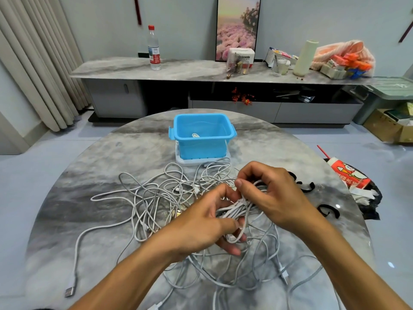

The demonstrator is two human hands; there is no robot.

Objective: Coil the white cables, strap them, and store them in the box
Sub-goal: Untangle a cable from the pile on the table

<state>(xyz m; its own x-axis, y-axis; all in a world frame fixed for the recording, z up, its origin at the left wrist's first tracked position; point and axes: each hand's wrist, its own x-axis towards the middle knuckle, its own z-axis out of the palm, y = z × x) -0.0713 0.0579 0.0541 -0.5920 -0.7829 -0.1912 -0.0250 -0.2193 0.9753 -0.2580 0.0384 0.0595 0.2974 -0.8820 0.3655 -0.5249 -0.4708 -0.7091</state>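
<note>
1. Coil [240,208] is gripped between both hands: left hand [206,222] curled under it, right hand [271,193] pinching from above.
2. Coil middle is hidden by fingers; strap state can't be told.
3. Loose cables [156,198] are tangled on table [89,157] beneath.
4. Box [202,135] sits beyond, one cable inside, partly visible.
5. Straps [328,211] lie right.

Bright, even indoor light, soft shadows, small glare spots on the table [335,242], wide-angle edge bending.
</note>
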